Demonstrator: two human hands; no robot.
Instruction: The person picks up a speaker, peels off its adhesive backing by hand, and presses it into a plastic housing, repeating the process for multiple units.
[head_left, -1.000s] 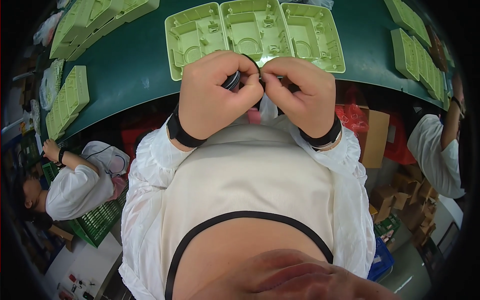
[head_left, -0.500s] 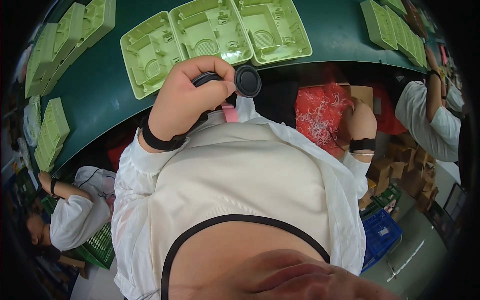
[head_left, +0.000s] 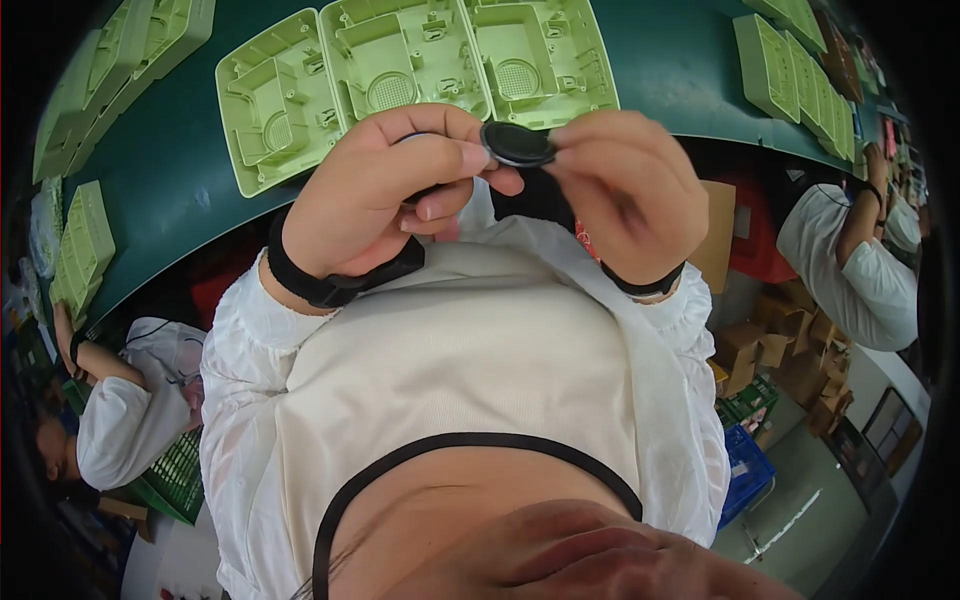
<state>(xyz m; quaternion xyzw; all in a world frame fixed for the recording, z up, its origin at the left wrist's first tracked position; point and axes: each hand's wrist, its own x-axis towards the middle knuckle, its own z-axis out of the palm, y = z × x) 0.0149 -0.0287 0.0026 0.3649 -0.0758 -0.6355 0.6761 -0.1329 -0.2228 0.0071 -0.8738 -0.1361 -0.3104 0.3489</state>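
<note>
Disc (head_left: 518,141) pinched by left hand (head_left: 365,185); right hand (head_left: 640,195) at edge, grip unclear. Judged step: edge handling; next needs steadiness.

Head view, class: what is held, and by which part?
A black disc, by its rim: left hand at the left edge, right hand at the right. The left hand also encloses another dark, mostly hidden piece.

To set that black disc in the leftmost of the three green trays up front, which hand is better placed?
Probably the left hand: it pinches the black disc and is nearer the leftmost tray. The right hand, at the disc's opposite edge, is farther from that tray.
</note>
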